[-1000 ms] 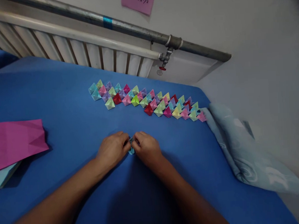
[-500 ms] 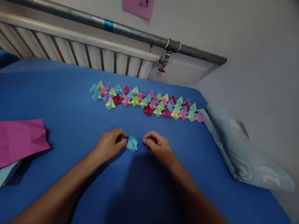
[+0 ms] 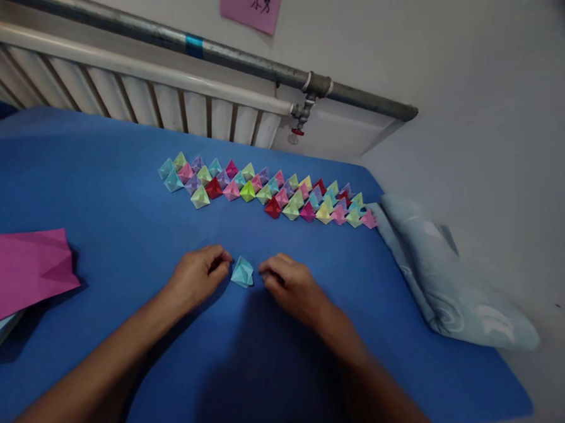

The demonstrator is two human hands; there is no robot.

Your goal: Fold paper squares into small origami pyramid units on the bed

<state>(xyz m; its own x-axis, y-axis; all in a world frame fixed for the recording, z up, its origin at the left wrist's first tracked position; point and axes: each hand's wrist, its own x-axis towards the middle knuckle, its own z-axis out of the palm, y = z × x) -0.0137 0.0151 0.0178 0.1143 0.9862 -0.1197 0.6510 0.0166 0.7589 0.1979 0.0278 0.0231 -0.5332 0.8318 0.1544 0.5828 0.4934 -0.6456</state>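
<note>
left hand (image 3: 198,276) and right hand (image 3: 293,285), loosely curled and empty, flank a folded paper (image 3: 242,273) that looks light, easily crushed, best pinched by its edges.

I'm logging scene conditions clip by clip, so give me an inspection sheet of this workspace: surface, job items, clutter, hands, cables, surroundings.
Surface: blue top, shadowed at the near side.
Job's things: light-blue folded paper piece at centre; multicoloured folded pieces in staggered rows beyond.
Clutter: magenta paper over pale-blue paper at left; folded patterned cloth at right.
Hands: left hand beside the piece, contact unclear; right hand apart from it.
Cables: nothing seen.
Surroundings: white radiator, metal pipe, red-handled valve, pink note.
</note>
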